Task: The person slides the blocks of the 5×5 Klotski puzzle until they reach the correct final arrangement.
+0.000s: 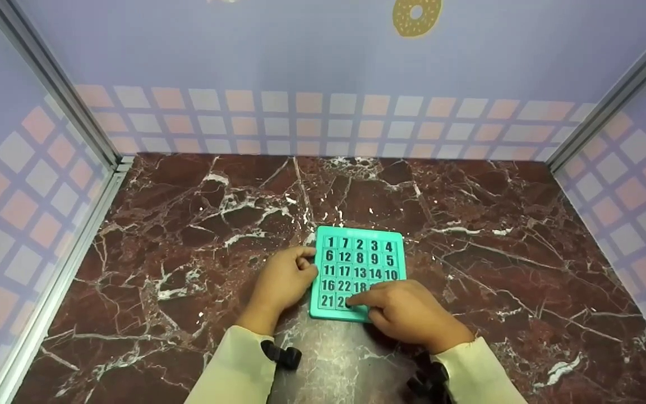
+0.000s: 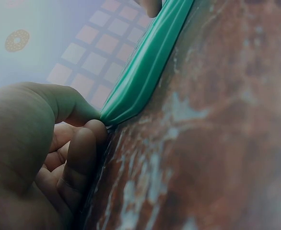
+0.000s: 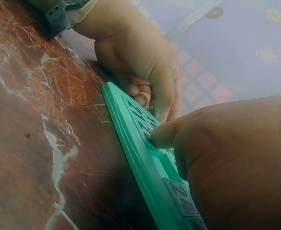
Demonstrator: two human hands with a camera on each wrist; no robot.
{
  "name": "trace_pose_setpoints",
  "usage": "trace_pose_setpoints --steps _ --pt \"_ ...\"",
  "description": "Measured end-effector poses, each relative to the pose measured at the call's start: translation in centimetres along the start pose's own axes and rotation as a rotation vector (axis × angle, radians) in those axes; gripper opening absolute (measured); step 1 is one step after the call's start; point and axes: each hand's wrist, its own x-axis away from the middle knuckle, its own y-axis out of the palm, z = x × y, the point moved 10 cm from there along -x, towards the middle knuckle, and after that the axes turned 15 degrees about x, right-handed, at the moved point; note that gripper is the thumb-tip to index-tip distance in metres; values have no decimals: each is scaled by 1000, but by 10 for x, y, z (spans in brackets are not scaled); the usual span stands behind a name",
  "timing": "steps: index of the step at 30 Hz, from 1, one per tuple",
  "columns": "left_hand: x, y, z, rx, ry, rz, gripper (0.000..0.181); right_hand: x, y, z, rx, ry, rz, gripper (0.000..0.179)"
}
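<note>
A turquoise number slide puzzle [image 1: 352, 269] lies on the marbled table, its black-numbered tiles in rows. On its left edge my left hand [image 1: 285, 280] pinches the frame; the left wrist view shows thumb and fingers at a corner of the puzzle [image 2: 147, 67]. With its index finger, my right hand [image 1: 407, 311] touches a bottom-row tile beside the 21, partly hiding that number. Seen from the right wrist, a bare slot lies beside that fingertip, and a tile marked 24 [image 3: 181, 196] sits past the slot. The right hand covers several tiles at the puzzle's lower right.
The dark red marbled table [image 1: 188, 241] extends around the puzzle. Purple panels with pink and white squares form a back wall [image 1: 300, 56] and side walls, joined by metal rails [image 1: 54, 73]. Black straps [image 1: 282, 356] sit at both wrists.
</note>
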Motion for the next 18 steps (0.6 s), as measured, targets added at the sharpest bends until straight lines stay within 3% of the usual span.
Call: trace_pose_setpoints --steps 18 --pt "1 -1 2 5 19 6 44 1 -4 8 -5 26 20 29"
